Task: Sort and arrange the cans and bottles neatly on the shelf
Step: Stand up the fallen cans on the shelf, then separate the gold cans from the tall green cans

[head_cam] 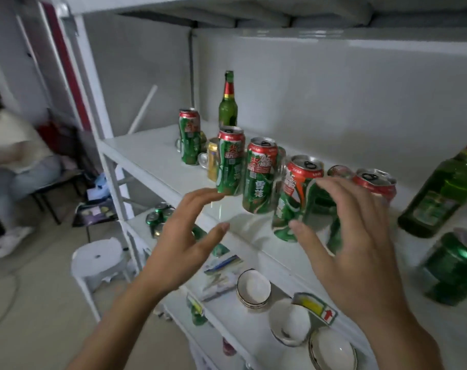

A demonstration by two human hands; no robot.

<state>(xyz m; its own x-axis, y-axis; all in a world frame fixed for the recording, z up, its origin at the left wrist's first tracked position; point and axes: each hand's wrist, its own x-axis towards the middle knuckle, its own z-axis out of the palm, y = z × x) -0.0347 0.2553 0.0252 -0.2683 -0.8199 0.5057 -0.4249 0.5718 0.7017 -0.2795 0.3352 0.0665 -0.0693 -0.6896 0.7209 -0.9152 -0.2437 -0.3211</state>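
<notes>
both grips released, left hand (184, 236) and right hand (352, 241) before upright green-and-red cans (259, 177)

Both hands raised, fingers spread, gripping nothing. Left hand (184, 236) just short of a green can (229, 161) at its fingertips; right hand (352, 241) partly covering another can (296, 198). Between the two, a third can (259, 177) upright on the white shelf (147, 153). Beyond the right hand, a tilted green bottle (440, 193).
</notes>
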